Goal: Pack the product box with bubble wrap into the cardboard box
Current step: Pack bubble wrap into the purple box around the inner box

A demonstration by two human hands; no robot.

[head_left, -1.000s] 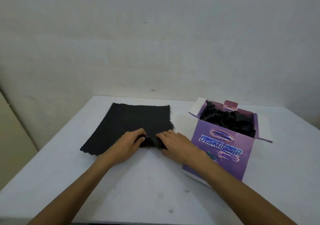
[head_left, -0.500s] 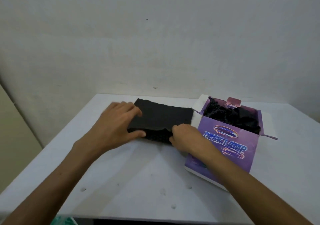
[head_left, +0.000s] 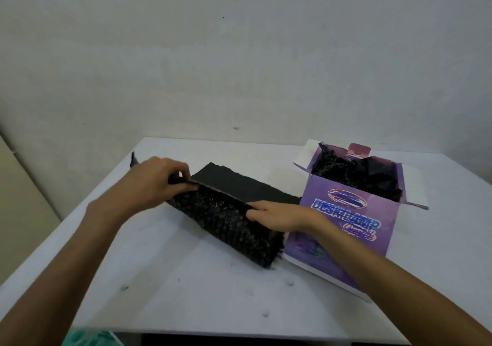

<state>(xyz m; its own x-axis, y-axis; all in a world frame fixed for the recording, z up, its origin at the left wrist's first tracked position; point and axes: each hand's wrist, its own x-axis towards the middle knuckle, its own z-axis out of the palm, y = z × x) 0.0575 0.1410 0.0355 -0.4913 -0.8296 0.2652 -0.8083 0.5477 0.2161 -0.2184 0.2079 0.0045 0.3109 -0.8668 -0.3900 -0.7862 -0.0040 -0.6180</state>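
Both hands pinch the black bubble wrap point(head_left: 226, 218) at frame centre, left hand point(head_left: 157, 183) and right hand point(head_left: 279, 216) on its fold, likely folding it to fit the purple box point(head_left: 354, 226) at right.

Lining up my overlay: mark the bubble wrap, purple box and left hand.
bubble wrap point(head_left: 226, 218): head view, bubbled folded face.
purple box point(head_left: 346, 228): head view, printed front wall.
left hand point(head_left: 154, 183): head view, back of hand.

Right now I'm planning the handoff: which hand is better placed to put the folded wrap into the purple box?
Right. The right hand grips the bubble wrap beside the purple box; the left hand holds the far end.
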